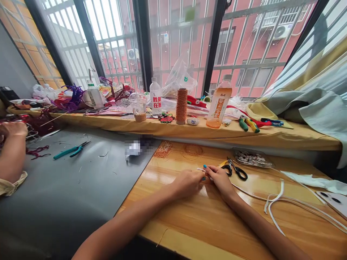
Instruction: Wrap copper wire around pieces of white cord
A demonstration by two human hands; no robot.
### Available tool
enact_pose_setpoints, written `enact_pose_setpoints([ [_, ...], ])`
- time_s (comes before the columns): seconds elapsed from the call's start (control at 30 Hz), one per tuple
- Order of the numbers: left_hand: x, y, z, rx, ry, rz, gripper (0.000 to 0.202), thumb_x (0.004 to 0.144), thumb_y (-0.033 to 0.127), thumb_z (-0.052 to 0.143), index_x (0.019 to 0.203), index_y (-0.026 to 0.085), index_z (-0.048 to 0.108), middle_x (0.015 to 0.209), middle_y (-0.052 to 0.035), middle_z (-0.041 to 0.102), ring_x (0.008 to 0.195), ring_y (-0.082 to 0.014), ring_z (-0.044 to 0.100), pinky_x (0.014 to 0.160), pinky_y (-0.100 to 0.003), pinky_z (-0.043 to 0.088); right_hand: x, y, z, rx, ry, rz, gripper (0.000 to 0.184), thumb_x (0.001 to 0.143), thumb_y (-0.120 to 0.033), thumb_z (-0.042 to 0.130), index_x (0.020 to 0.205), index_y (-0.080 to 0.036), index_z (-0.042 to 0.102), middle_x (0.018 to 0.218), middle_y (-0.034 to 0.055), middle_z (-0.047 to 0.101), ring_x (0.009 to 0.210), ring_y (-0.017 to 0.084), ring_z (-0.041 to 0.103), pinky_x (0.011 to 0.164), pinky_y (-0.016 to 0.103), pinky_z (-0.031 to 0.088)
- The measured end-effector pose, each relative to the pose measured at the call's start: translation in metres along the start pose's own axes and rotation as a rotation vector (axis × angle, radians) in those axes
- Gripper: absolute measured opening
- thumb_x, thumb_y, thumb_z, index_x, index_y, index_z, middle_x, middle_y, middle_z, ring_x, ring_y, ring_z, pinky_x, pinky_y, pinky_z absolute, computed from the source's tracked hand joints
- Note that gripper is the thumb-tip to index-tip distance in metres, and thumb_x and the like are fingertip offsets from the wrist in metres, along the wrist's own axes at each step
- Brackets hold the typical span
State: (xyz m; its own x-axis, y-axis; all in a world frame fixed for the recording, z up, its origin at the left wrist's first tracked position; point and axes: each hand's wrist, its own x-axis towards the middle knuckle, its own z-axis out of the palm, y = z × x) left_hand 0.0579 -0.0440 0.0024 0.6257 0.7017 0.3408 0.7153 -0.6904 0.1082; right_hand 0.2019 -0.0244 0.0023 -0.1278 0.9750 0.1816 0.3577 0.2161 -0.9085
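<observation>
Wooden table (189,220), black scissors (237,172), white cord (273,206), bead tray (252,158)

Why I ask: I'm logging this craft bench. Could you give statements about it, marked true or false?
The left hand and right hand pinch a small pale strip over the wooden table. True.
The scissors are in the right hand. False: the scissors lie on the table beside it.
The orange thread spool stands on the yellow ledge. True.
The teal pliers lie on the wooden table. False: the pliers lie on the grey table.
</observation>
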Motion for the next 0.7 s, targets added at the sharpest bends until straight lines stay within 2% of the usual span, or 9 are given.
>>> enact_pose_setpoints([
  [0.07, 0.001, -0.009, 0.002, -0.078, -0.034, -0.076, 0.019, 0.080, 0.020, 0.036, 0.087, 0.019, 0.054, 0.080, -0.0025, 0.064, 0.070, -0.0137, 0.057, 0.059, -0.022, 0.036, -0.001, -0.001, -0.001, 0.029, 0.012, -0.014, 0.037, 0.068, -0.050, 0.043, 0.055, -0.017, 0.049, 0.047, -0.0020, 0.045, 0.045, 0.011, 0.039, 0.044, 0.023, 0.028],
  [0.13, 0.002, -0.019, 0.002, -0.075, -0.040, -0.099, 0.020, 0.081, 0.021, 0.036, 0.082, 0.019, 0.056, 0.074, -0.0011, 0.064, 0.066, -0.0130, 0.057, 0.064, -0.024, 0.035, -0.004, -0.005, -0.001, -0.040, -0.028, -0.098, 0.032, 0.070, -0.045, 0.043, 0.057, -0.017, 0.053, 0.052, -0.0002, 0.050, 0.051, 0.012, 0.043, 0.049, 0.023, 0.032],
  [0.23, 0.001, -0.028, -0.005, 0.046, 0.040, -0.090, 0.021, 0.080, 0.023, 0.037, 0.072, 0.016, 0.055, 0.067, -0.0029, 0.063, 0.060, -0.0134, 0.056, 0.069, -0.028, 0.032, -0.009, -0.012, 0.001, -0.215, -0.116, -0.243, 0.025, 0.072, -0.034, 0.044, 0.059, -0.017, 0.057, 0.063, 0.0035, 0.059, 0.062, 0.016, 0.050, 0.059, 0.026, 0.036],
  [0.3, 0.000, -0.026, -0.010, 0.110, 0.094, -0.045, 0.018, 0.079, 0.020, 0.038, 0.070, 0.015, 0.053, 0.065, -0.0034, 0.062, 0.060, -0.0132, 0.055, 0.068, -0.028, 0.031, -0.010, -0.014, 0.004, -0.302, -0.118, -0.270, 0.025, 0.072, -0.030, 0.041, 0.059, -0.017, 0.059, 0.065, 0.0052, 0.061, 0.062, 0.017, 0.051, 0.061, 0.027, 0.037],
  [0.4, -0.002, -0.015, -0.012, 0.183, 0.136, 0.074, 0.015, 0.076, 0.013, 0.038, 0.076, 0.014, 0.052, 0.067, -0.0039, 0.061, 0.063, -0.0137, 0.056, 0.068, -0.028, 0.031, -0.008, -0.010, 0.005, -0.336, -0.059, -0.229, 0.028, 0.073, -0.031, 0.039, 0.059, -0.017, 0.058, 0.064, 0.0059, 0.062, 0.060, 0.017, 0.051, 0.059, 0.028, 0.037],
  [0.5, -0.002, -0.007, -0.006, 0.172, 0.099, 0.139, 0.014, 0.075, 0.015, 0.040, 0.081, 0.013, 0.053, 0.069, -0.0048, 0.061, 0.065, -0.0147, 0.056, 0.064, -0.027, 0.031, -0.003, -0.002, 0.004, -0.234, -0.002, -0.135, 0.030, 0.072, -0.038, 0.041, 0.058, -0.016, 0.056, 0.060, 0.0044, 0.059, 0.058, 0.016, 0.050, 0.056, 0.026, 0.036],
  [0.63, 0.001, -0.009, 0.003, 0.019, 0.033, -0.020, 0.017, 0.076, 0.020, 0.042, 0.078, 0.019, 0.059, 0.066, -0.0013, 0.062, 0.063, -0.0128, 0.055, 0.065, -0.026, 0.031, 0.000, 0.004, 0.001, -0.026, 0.058, -0.015, 0.037, 0.071, -0.050, 0.042, 0.058, -0.016, 0.052, 0.045, -0.0014, 0.045, 0.044, 0.012, 0.040, 0.044, 0.024, 0.030],
  [0.7, 0.003, -0.016, 0.003, -0.062, 0.004, -0.081, 0.018, 0.076, 0.022, 0.043, 0.078, 0.022, 0.061, 0.065, 0.0004, 0.062, 0.065, -0.0124, 0.055, 0.068, -0.026, 0.031, -0.001, 0.002, 0.001, 0.012, 0.052, -0.027, 0.039, 0.072, -0.051, 0.041, 0.061, -0.016, 0.052, 0.046, -0.0019, 0.045, 0.043, 0.011, 0.038, 0.042, 0.023, 0.029],
])
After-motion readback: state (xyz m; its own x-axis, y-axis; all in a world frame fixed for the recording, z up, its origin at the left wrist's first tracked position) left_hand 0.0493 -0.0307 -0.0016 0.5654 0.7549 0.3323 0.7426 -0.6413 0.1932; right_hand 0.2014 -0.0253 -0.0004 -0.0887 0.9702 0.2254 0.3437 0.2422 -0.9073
